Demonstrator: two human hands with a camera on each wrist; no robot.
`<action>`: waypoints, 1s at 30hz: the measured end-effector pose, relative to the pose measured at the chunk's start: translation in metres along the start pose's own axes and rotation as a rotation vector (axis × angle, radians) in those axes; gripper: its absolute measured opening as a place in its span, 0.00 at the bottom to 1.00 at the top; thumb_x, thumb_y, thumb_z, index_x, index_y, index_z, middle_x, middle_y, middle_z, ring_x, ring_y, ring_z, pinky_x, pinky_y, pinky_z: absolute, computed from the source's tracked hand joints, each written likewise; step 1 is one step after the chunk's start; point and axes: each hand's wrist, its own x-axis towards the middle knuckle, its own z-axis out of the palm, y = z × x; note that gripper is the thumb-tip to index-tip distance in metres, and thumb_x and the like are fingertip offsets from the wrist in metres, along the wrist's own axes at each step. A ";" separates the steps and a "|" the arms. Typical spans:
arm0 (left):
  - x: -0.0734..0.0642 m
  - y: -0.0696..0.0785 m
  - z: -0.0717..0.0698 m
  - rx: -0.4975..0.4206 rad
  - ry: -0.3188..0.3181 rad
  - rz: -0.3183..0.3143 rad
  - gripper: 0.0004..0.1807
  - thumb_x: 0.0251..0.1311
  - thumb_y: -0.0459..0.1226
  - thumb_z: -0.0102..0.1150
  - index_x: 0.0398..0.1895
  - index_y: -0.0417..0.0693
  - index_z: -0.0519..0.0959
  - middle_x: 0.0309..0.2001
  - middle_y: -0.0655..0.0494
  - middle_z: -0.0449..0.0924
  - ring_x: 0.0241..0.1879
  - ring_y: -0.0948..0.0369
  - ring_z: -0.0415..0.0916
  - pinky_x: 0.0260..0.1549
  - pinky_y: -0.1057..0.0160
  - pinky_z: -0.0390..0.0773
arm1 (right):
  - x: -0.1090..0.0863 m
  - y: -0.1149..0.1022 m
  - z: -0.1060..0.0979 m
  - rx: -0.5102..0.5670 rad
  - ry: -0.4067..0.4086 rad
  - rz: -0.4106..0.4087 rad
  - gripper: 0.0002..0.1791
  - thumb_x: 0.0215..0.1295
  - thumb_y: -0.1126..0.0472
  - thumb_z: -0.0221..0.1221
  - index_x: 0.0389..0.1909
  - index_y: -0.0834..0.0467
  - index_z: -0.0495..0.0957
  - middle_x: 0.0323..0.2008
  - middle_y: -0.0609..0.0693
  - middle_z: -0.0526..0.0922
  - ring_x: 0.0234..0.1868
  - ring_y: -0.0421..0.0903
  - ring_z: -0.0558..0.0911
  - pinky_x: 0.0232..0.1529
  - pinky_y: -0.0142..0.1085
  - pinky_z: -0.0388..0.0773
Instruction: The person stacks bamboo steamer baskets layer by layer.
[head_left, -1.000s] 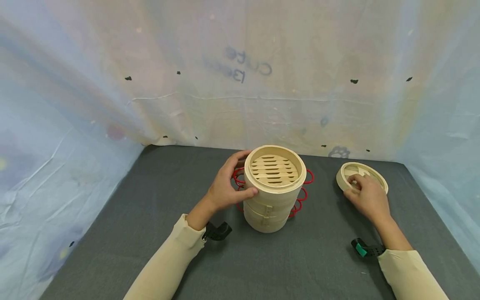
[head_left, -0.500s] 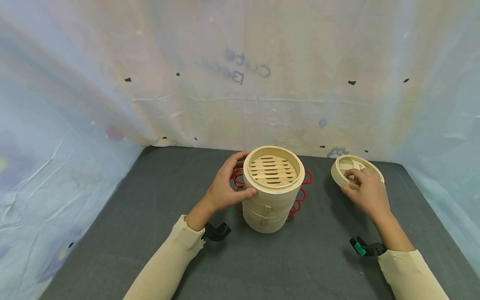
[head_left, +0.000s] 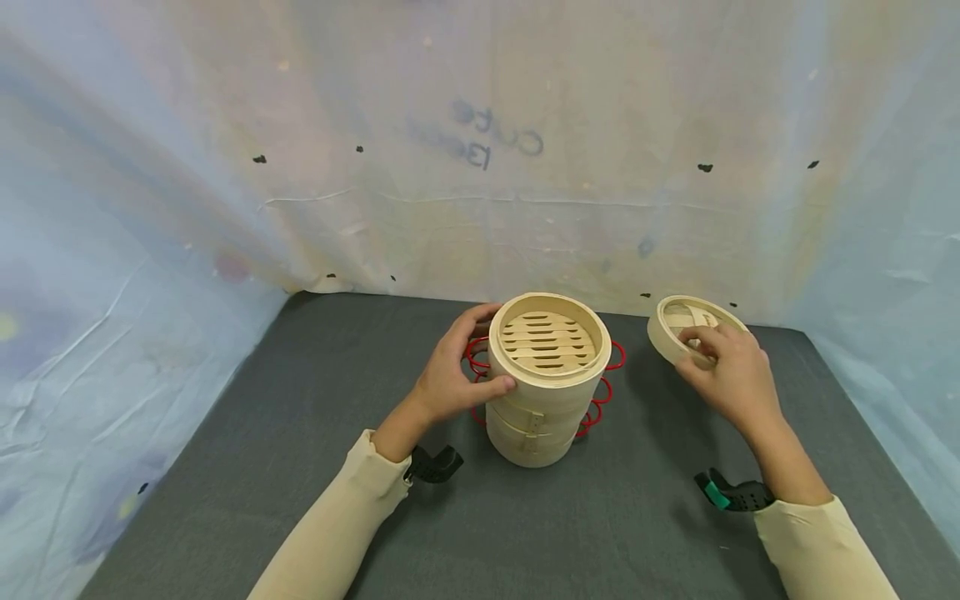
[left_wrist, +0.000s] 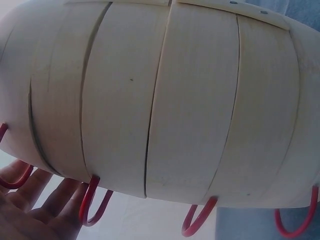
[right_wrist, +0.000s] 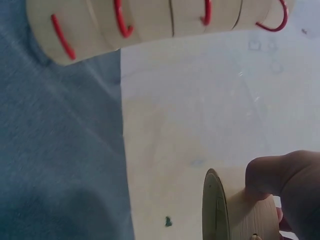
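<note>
A tall stack of bamboo steamer baskets (head_left: 536,433) stands upright on the table, the slatted base of the top basket (head_left: 546,340) visible from above. Several red rings stick out from both sides. My left hand (head_left: 446,375) grips the stack's upper left side, thumb on the near wall; its other fingertips are hidden behind. In the left wrist view, wooden walls of the stack (left_wrist: 190,100) fill most of the picture. To the right, my right hand (head_left: 731,379) pinches a shallow round bamboo steamer lid (head_left: 662,337) by its edge, raised and tilted. The right wrist view shows the thumb pressing the lid's wall (right_wrist: 240,215).
Dark grey cloth covers the table (head_left: 337,358). A pale printed curtain (head_left: 525,225) hangs behind the far edge and along both sides. Black straps sit on both wrists.
My right hand has lifted the lid off the table, moving it leftward and away from me and tilting it. The left hand and the steamer stack have stayed put.
</note>
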 end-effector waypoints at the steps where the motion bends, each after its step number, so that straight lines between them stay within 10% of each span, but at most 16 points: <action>1: 0.000 0.000 0.000 0.000 -0.001 -0.002 0.51 0.49 0.66 0.61 0.71 0.47 0.60 0.66 0.48 0.66 0.62 0.51 0.69 0.59 0.57 0.73 | 0.001 -0.002 -0.001 0.003 0.001 -0.001 0.14 0.46 0.65 0.63 0.38 0.54 0.82 0.29 0.55 0.77 0.32 0.52 0.72 0.27 0.49 0.63; 30: 0.002 -0.005 -0.001 0.003 0.003 -0.019 0.51 0.51 0.69 0.56 0.71 0.47 0.61 0.66 0.47 0.65 0.63 0.51 0.68 0.60 0.53 0.72 | 0.035 -0.055 -0.026 0.143 0.141 -0.141 0.13 0.46 0.67 0.59 0.35 0.56 0.84 0.26 0.53 0.75 0.30 0.47 0.65 0.33 0.41 0.57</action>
